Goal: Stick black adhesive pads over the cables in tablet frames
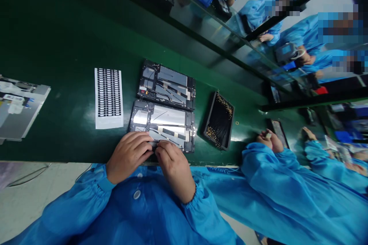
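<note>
Close to the bench's front edge lies an opened tablet, its silver battery, dark strips and inner parts facing up. My left hand has its fingers bent over the near left part of this tablet. Beside it, my right hand is closed, with bent fingertips at the middle of the same near edge. The fingertips of both hands almost meet, and whatever small part may be between the right fingers is hidden. A second opened tablet lies directly behind the first. Neither hand touches that one.
A white sheet with rows of black strips lies left of the tablets. Further left is a silver panel with tape. Right of the tablets sits a black tray with small gold-coloured pieces. A co-worker's hands are at the right. A glass shelf runs behind.
</note>
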Demonstrator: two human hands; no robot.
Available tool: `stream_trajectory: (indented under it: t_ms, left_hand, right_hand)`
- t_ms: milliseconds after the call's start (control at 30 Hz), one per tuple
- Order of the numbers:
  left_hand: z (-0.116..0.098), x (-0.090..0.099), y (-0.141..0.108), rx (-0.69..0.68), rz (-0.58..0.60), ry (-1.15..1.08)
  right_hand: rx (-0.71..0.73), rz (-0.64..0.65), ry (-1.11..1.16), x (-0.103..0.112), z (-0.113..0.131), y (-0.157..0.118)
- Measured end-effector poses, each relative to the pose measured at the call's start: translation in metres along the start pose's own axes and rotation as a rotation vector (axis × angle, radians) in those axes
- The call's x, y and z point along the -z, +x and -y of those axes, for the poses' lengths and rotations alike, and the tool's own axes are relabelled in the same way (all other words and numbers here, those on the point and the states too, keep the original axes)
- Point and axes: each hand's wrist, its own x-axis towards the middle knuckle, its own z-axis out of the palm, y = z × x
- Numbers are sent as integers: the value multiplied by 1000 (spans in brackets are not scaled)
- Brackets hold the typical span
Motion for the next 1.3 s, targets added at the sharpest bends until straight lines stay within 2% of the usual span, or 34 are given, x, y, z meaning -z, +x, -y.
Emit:
stream_trajectory:
  t_ms: [533,733,867,1133,1300]
  left_hand:
    - [3,-2,-2,-45,-19,2]
    - [-4,1,0,-35,-19,32]
    - [-13,1,3,-8,-26,110]
    - [-5,-5,-1,-32,-20,81]
    - [-8,-4,0,-33,-45,93]
  right_hand:
    - [-24,5,-19,-1,2,2]
    - [-68,-193,238,-1,-10,-7]
    - [-123,-271,267,-2,-13,-14]
    - [-99,-247,210,-5,-11,-6]
    - [-83,-226,228,-2,-11,-5]
